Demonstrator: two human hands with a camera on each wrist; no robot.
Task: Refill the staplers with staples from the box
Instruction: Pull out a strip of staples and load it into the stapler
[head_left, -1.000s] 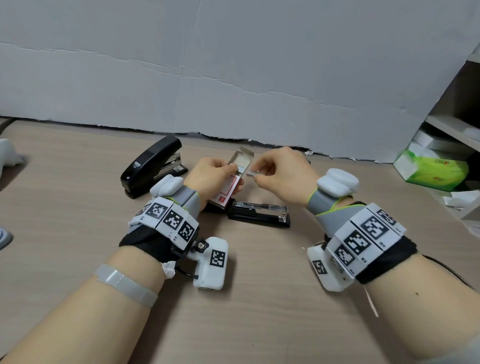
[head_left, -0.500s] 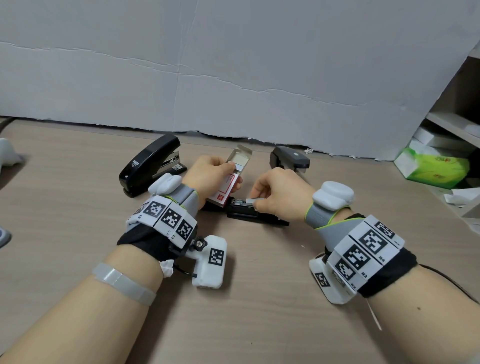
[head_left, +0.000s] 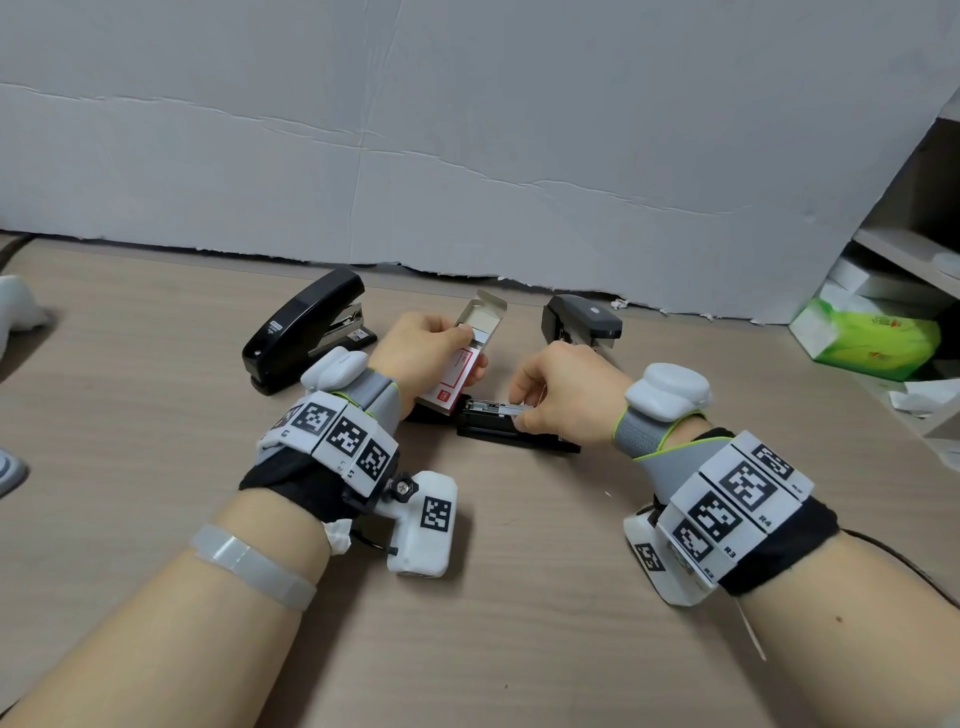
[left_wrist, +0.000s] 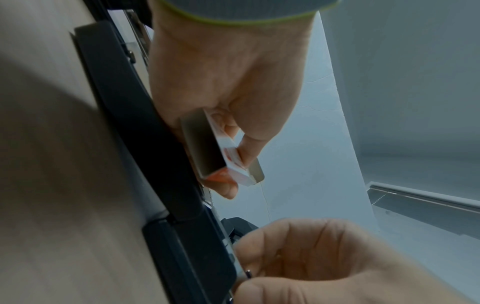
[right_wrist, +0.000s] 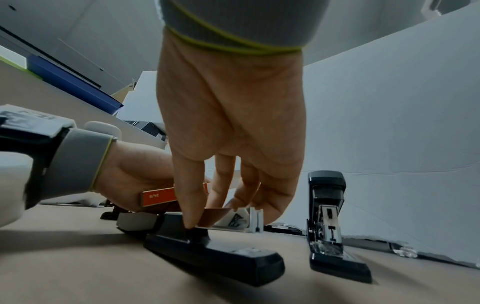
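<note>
My left hand (head_left: 431, 353) grips a red-and-white staple box (head_left: 451, 375) with its top flap open, tilted above the table; the left wrist view shows the box (left_wrist: 215, 150) between thumb and fingers. My right hand (head_left: 524, 410) pinches a strip of staples (head_left: 511, 410) and holds it on the magazine of a black stapler (head_left: 514, 434) lying opened flat on the table. In the right wrist view the fingertips (right_wrist: 189, 222) press the strip (right_wrist: 215, 214) onto that stapler (right_wrist: 213, 253). A second black stapler (head_left: 306, 332) lies closed at the left. A third (head_left: 582, 319) stands open behind my right hand.
A grey cardboard wall (head_left: 467, 156) closes off the back of the wooden table (head_left: 519, 623). A green tissue pack (head_left: 872, 338) and papers sit under shelves at the right. A white object (head_left: 15, 312) lies at the left edge.
My right hand has come down from the box mouth to the open stapler, carrying the staple strip. The left hand and box have barely moved.
</note>
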